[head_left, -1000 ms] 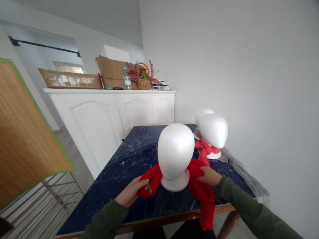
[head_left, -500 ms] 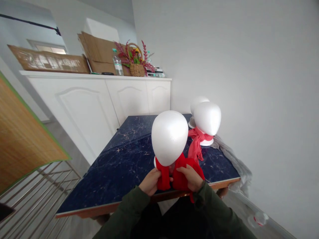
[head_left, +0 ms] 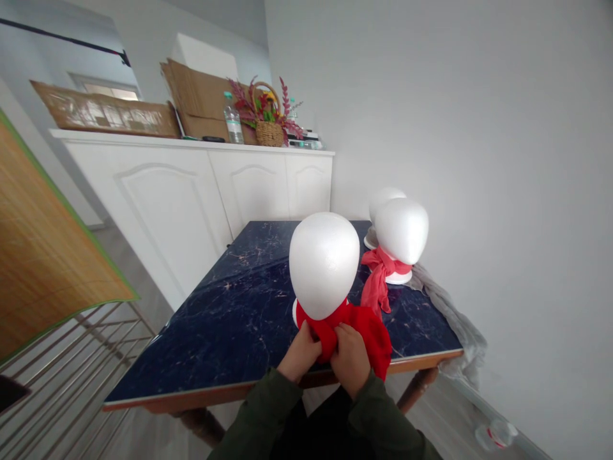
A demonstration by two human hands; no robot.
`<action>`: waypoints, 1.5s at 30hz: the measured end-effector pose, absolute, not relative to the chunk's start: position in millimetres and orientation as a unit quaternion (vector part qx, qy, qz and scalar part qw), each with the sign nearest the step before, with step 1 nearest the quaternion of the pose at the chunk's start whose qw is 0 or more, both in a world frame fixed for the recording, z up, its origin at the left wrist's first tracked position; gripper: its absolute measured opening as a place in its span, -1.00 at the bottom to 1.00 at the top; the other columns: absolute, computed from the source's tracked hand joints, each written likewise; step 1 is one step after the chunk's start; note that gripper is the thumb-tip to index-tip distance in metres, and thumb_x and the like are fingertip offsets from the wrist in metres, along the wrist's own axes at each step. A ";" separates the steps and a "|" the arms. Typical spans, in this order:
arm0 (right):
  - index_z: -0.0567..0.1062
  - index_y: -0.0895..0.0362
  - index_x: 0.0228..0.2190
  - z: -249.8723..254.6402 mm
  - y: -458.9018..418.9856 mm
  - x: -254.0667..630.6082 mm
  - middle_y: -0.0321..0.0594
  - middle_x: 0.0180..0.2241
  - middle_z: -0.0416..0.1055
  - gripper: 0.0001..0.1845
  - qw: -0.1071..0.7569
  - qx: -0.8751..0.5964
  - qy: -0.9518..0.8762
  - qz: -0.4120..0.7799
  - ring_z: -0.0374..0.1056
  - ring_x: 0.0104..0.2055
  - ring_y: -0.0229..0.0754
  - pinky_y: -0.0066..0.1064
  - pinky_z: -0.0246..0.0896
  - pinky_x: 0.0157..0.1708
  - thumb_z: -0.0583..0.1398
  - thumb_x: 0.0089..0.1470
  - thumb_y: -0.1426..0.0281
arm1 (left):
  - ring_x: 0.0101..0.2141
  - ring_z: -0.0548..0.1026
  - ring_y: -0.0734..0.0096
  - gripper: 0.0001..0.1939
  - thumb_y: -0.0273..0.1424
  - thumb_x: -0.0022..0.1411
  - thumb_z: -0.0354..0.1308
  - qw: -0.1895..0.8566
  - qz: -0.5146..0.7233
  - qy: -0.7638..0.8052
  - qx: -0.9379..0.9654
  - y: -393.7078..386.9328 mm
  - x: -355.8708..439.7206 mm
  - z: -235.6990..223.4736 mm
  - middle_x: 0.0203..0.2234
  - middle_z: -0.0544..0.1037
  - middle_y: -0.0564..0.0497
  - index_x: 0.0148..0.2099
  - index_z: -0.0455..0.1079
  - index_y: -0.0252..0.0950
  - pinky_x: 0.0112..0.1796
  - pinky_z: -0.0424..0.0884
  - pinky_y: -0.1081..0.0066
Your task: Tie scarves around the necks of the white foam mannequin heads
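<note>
A white foam mannequin head point(head_left: 324, 265) stands near the front edge of the dark blue marbled table point(head_left: 230, 326). Around its neck lies a red scarf point(head_left: 371, 332), bunched in front and hanging to the right. My left hand point(head_left: 301, 353) is closed on the scarf just below the chin. Close beside it, my right hand point(head_left: 351, 359) also grips the red cloth, its fingers curled and partly hidden. Behind to the right, a second white mannequin head point(head_left: 401, 230) wears a knotted pink scarf point(head_left: 377, 284).
A third head point(head_left: 384, 197) stands partly hidden at the back right. Grey cloth point(head_left: 445, 313) drapes over the table's right edge. Beyond the table is a white cabinet point(head_left: 167, 204) bearing boxes, a bottle point(head_left: 233, 120) and a flower basket point(head_left: 269, 133). A metal rack point(head_left: 90, 358) stands left.
My hands have come closer together at the front of the neck. The red scarf now sits more gathered under the chin, and its loose part bulges to the right.
</note>
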State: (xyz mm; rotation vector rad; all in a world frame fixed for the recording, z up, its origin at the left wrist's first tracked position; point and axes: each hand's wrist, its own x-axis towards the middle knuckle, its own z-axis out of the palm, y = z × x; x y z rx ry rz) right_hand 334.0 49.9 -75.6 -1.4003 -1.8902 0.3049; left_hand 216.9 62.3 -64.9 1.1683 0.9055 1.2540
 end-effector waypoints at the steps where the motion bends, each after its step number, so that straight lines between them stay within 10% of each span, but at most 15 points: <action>1: 0.42 0.20 -0.42 -75.0 48.3 334.4 -0.13 -0.40 0.40 -0.74 0.379 -0.543 -0.737 0.134 0.29 -0.29 -0.12 -0.30 0.16 -0.22 0.02 -0.18 0.63 | -0.06 0.37 0.18 -0.47 -0.64 -0.19 0.19 0.554 0.544 0.398 0.489 63.3 217.6 -65.6 -0.10 0.45 -0.17 -0.07 0.28 -0.38 -0.01 0.22 0.28; 7: 0.30 0.17 -0.09 -71.6 33.9 335.0 -0.09 -0.17 0.35 -0.50 0.454 -0.535 -0.676 0.224 0.28 -0.13 -0.07 -0.24 0.16 -0.10 0.17 -0.14 0.39 | -0.18 0.44 0.19 -0.59 -0.65 -0.20 0.20 0.563 0.577 0.397 0.439 65.5 220.7 -67.6 -0.28 0.53 -0.10 -0.20 0.35 -0.34 -0.15 0.32 0.30; 21: 0.37 0.16 -0.40 -68.5 59.3 344.8 -0.21 -0.40 0.36 -0.85 0.503 -0.525 -0.634 0.262 0.26 -0.33 -0.19 -0.33 0.18 -0.27 0.04 -0.09 0.46 | -0.32 0.45 0.20 -0.67 -0.64 -0.21 0.15 0.465 0.528 0.453 0.547 68.7 197.1 -49.3 -0.41 0.55 -0.01 -0.30 0.47 -0.33 -0.22 0.30 0.37; 31: 0.22 0.09 -0.37 -60.0 88.8 365.5 -0.38 -0.55 0.35 -0.72 0.521 -0.429 -0.418 0.608 0.27 -0.58 -0.29 -0.46 0.17 -0.56 0.15 -0.20 0.35 | -0.44 0.43 0.36 -0.78 -0.47 -0.11 0.12 0.611 0.479 0.459 0.432 82.6 169.1 -37.0 -0.54 0.53 0.02 -0.34 0.48 -0.38 -0.34 0.27 0.43; 45: 0.39 0.18 -0.48 -46.4 104.5 403.3 -0.14 -0.41 0.33 -0.77 0.288 -0.560 -0.773 0.074 0.26 -0.32 -0.14 -0.34 0.12 -0.30 0.04 -0.25 0.63 | -0.54 0.45 0.40 -0.76 -0.60 -0.13 0.03 0.709 0.486 0.394 0.325 77.8 169.9 -31.0 -0.63 0.51 -0.01 -0.36 0.45 -0.46 -0.44 0.36 0.45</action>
